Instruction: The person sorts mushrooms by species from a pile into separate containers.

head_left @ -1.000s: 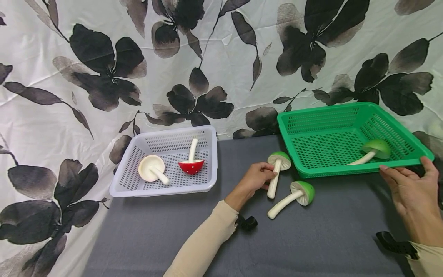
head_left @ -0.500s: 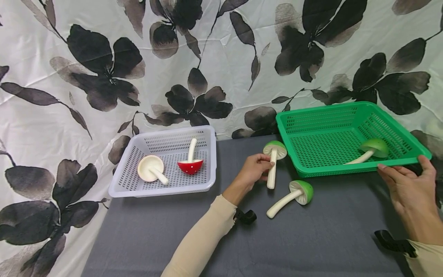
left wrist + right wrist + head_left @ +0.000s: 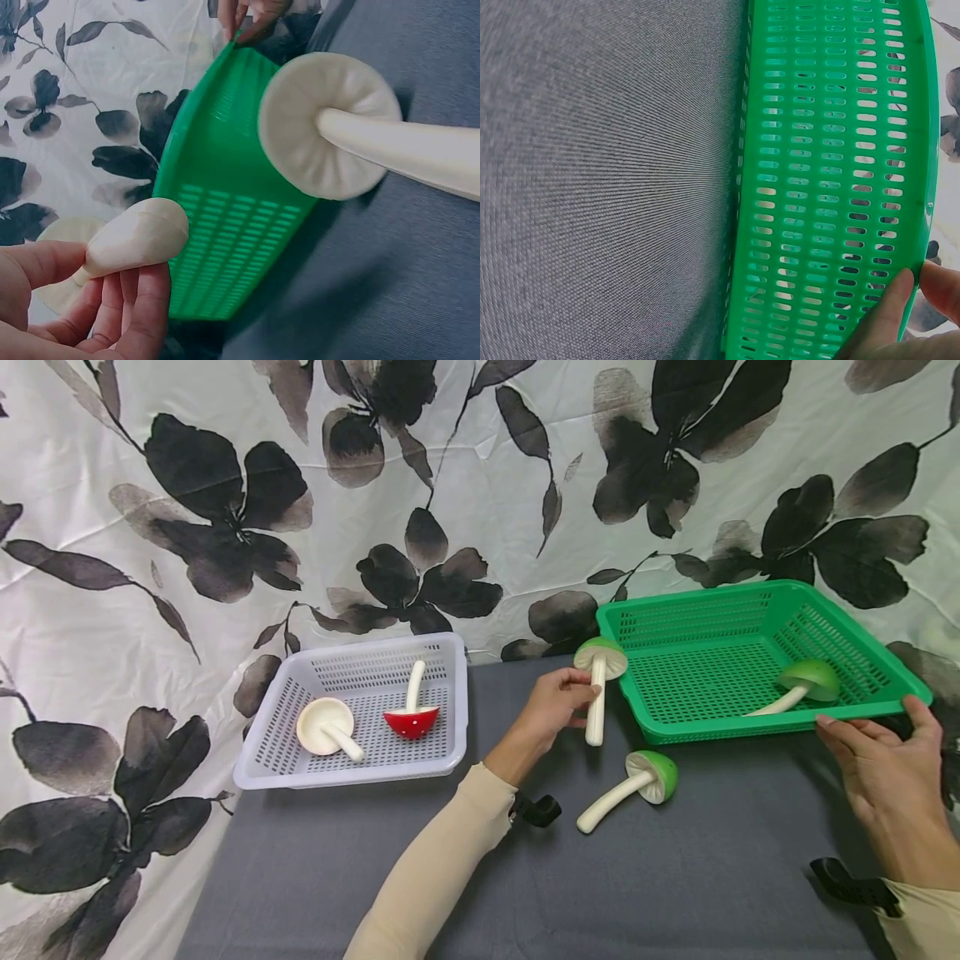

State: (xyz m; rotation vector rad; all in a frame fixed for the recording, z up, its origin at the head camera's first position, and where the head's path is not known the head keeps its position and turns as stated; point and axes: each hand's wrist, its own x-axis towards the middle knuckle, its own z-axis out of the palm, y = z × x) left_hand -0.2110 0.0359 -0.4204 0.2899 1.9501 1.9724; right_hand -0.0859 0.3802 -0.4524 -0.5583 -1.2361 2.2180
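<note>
My left hand (image 3: 553, 708) pinches the pale stem of a green-capped toy mushroom (image 3: 597, 714) between thumb and fingers. Its cap overlaps the left end of the green basket (image 3: 750, 729) in the head view; the stem's end (image 3: 154, 232) points at the left wrist camera. My right hand (image 3: 888, 777) grips the basket's front rim near the right corner, thumb and finger on either side of the edge (image 3: 922, 217). Inside that basket lies one green mushroom (image 3: 813, 683). Another green mushroom (image 3: 648, 777) lies on the grey cloth in front, its underside (image 3: 330, 127) facing the left wrist camera.
To the left stands a white basket (image 3: 345, 777) holding a red spotted mushroom (image 3: 411, 723) and a cream mushroom (image 3: 326, 727), both stem-up or tilted. Grey cloth (image 3: 315, 860) covers the table. A floral curtain (image 3: 510, 460) hangs right behind the baskets.
The left hand has raised the green mushroom up and away from the cloth, toward the green basket's left end. The right hand keeps its hold on the basket rim.
</note>
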